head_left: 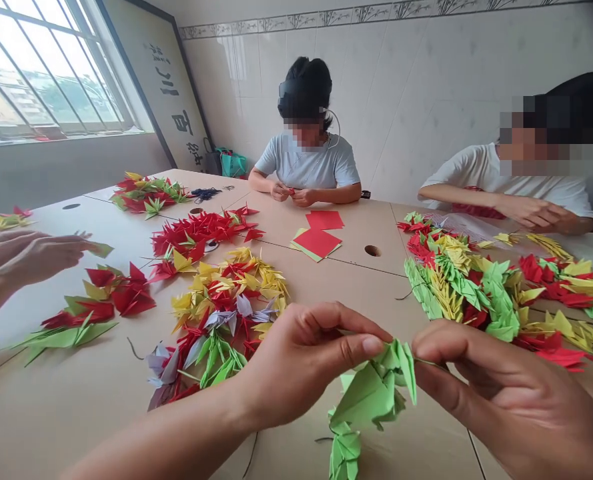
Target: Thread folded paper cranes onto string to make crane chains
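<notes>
So, what did the right hand [506, 393] have?

It was closed in a tight pinch on a thin dark thread [429, 363]. A string of green paper cranes [371, 393] hung from that thread, up in the air above the tan table [426, 427].

And the left hand [296, 363]?

It was curled, with the thumb right by the top of the string. I could not tell if it was really holding the paper or just sitting next to it.

What could have gone wrong?

The thread was thin, so it could have slid out of that small pinch. Then the cranes could have dropped onto the table. A hard tug could also have ripped the soft paper where the thread went in.

Was anything else close by?

Yes, a big heap of red, yellow and green paper cranes [476, 287] lay just to the right. The low end of the string could have caught on that heap if it swung that way and got all tangled up.
</notes>
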Tool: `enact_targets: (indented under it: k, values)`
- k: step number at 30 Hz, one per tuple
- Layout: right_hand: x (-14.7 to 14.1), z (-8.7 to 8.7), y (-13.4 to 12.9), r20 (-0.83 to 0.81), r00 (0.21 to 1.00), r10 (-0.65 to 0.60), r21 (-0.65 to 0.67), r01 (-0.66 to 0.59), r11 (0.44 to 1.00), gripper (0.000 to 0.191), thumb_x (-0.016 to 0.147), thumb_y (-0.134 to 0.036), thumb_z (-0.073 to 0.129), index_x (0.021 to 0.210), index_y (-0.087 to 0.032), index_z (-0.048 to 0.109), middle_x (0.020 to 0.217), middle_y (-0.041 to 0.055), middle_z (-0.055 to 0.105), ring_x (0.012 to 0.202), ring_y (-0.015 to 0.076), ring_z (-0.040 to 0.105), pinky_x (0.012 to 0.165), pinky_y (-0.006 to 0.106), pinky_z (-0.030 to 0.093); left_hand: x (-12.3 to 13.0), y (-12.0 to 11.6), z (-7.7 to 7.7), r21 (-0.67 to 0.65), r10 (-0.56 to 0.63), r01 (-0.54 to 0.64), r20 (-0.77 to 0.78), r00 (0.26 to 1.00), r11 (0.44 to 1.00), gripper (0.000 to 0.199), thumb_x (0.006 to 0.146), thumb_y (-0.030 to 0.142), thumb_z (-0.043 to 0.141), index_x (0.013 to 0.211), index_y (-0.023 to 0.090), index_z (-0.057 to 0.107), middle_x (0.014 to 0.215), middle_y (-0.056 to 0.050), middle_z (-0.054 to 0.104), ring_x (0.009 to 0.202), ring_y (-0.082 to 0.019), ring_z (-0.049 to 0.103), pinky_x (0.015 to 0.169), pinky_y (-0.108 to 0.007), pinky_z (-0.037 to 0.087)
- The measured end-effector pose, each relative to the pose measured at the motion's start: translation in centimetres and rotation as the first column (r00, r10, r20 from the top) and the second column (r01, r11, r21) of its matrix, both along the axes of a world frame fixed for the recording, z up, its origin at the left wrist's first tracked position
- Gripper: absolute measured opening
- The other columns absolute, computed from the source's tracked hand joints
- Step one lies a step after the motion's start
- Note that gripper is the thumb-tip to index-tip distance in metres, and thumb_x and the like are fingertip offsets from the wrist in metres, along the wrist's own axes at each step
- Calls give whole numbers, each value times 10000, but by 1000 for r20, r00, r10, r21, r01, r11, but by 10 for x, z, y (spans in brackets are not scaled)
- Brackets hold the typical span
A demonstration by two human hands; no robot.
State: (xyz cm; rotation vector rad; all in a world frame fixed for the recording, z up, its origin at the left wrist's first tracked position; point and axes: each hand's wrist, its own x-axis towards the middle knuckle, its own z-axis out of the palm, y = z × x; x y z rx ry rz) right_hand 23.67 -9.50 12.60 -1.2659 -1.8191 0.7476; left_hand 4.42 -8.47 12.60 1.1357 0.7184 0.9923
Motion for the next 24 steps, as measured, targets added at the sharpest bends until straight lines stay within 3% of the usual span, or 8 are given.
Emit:
enact_targets:
  k: [4,9,12,15,20,24]
  values:
    - [-4,-3,7,-27,999,27,-70,-29,997,220,771,-444,630,708,-233,636,649,-1,601,599,146,539,536,225,454,2,6,-3,-33,70,-70,0,998,997,132,770,262,667,761,131,684,764,-34,664,715,-102,570,695,-204,453]
    - [-9,-3,12,-139,990,23,-201,-51,978,256,764,-457,628,682,-216,615,602,-13,540,563,131,494,487,214,433,0,13,-11,-131,-69,70,8,998,989,286,724,321,711,931,152,609,734,-19,608,643,-92,531,615,-208,418]
    - [-11,-4,14,-190,982,6,-194,-43,980,262,750,-459,642,670,-212,605,583,-17,526,545,126,493,474,210,430,-1,14,-13,-149,-143,143,12,990,978,408,700,325,733,1037,177,556,757,-23,602,646,-102,525,614,-222,403]
    - [-12,-5,15,-201,979,-34,-168,-1,986,263,739,-461,654,674,-209,617,583,-14,534,549,127,506,475,206,435,1,14,-14,-160,-156,169,91,984,972,340,718,309,719,981,167,559,782,-23,588,676,-102,529,638,-220,399]
    - [-11,-7,16,-177,984,-21,-181,-12,983,237,755,-445,648,734,-209,633,610,-7,551,580,135,523,510,211,465,1,13,-13,-138,-95,106,81,992,985,285,769,307,670,993,174,554,784,-7,563,724,-98,529,681,-216,397]
    - [-9,-7,18,-168,983,-76,-146,51,988,251,755,-459,643,724,-210,625,602,-11,554,567,131,517,497,213,456,-2,12,-11,-121,-143,151,76,987,981,512,734,263,706,1181,255,455,922,-33,572,853,-145,547,738,-260,418]
